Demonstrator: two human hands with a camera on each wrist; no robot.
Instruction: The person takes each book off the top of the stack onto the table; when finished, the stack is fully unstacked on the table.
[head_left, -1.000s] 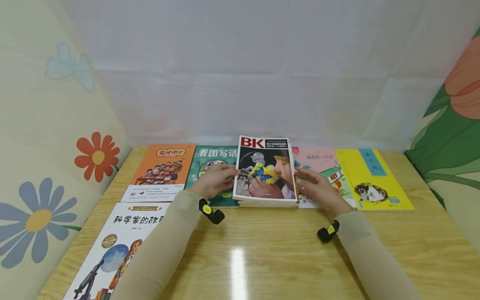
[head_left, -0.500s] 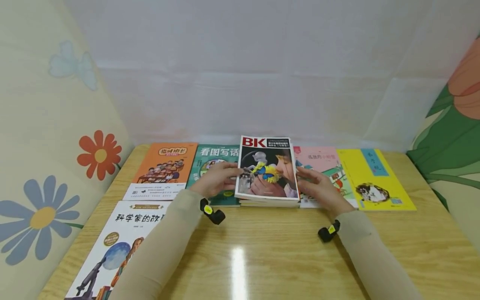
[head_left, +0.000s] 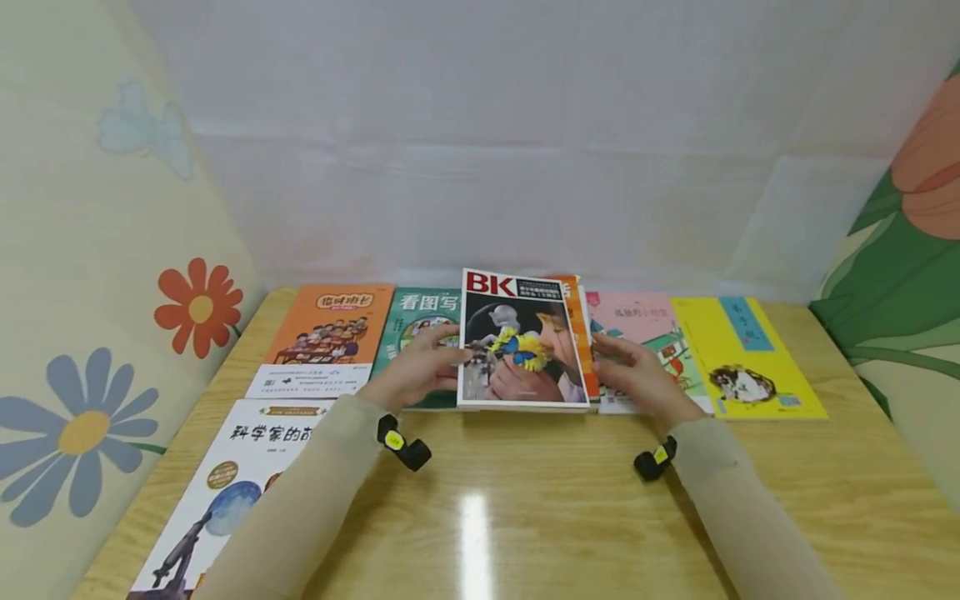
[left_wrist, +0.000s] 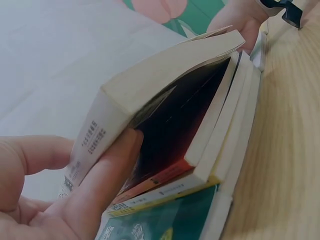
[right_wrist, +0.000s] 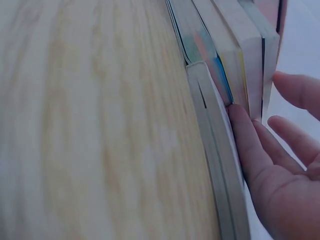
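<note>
My left hand (head_left: pixel 416 367) pinches the spine side of the top book marked BK (head_left: pixel 521 350), whose dark cover carries a yellow and blue picture. In the left wrist view that book (left_wrist: pixel 95 130) is tilted up off the pile, one finger under it. A strip of an orange cover (head_left: pixel 585 333) shows beneath its right side. At the right of the stacked books (right_wrist: pixel 250 65) is my right hand (head_left: pixel 641 371); its fingertips (right_wrist: pixel 237 111) touch the page edges, fingers fairly straight. The covers lower in the pile are mostly hidden.
Left of the pile lie a green book (head_left: pixel 416 321) and an orange book (head_left: pixel 337 329); a white book (head_left: pixel 225 483) lies nearer, partly under my left sleeve. To the right are a pink book (head_left: pixel 637 312) and a yellow book (head_left: pixel 742 367). A white sheet (head_left: pixel 525 167) hangs behind the table.
The BK book has shifted left with my left hand and lifted from the pile, uncovering an orange cover at its right. The right hand stays almost where it was.
</note>
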